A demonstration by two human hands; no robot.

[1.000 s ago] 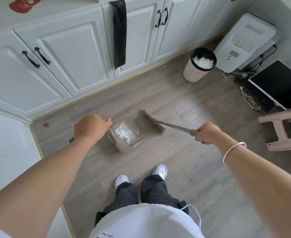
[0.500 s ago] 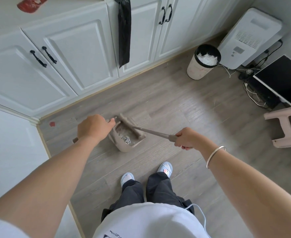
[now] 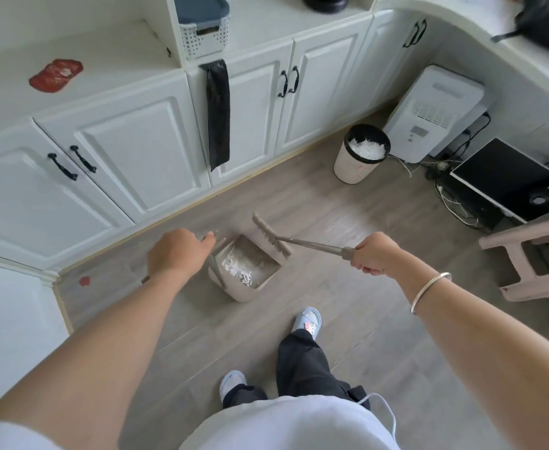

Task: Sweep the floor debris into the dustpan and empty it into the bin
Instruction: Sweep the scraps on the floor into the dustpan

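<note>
One dustpan (image 3: 246,271), one broom (image 3: 271,234), one bin (image 3: 361,153), that was the whole kit. The left hand (image 3: 177,254) was closed round the dustpan's handle, the pan sitting on the floor (image 3: 347,319) with a pile of white shreds (image 3: 241,269) in it. The right hand (image 3: 375,254) was fisted on the broom handle, bristles right at the pan's far edge. The bin stood well apart by the cabinets (image 3: 137,157), already holding shreds, beside a white appliance (image 3: 435,112). A stool (image 3: 539,258) sat to the right, with two slippers (image 3: 307,319) below.
</note>
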